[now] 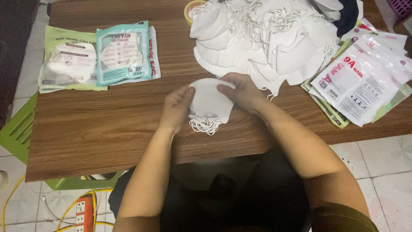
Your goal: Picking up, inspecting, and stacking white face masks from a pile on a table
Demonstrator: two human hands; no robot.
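Two hands [210, 101], two filled mask packets [98, 56], one tape roll [191, 7], one table [107, 129].

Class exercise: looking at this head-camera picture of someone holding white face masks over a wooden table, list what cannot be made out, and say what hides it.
- How many masks are held: stacked, the left hand and right hand cover the edges.
- Size of the mask pile: cut off by the top edge.
- Lower empty packets: covered by upper ones, cut off at right.
- Yellow tape roll: mostly behind the pile.

White masks [209, 103], wood-grain brown table [107, 129]
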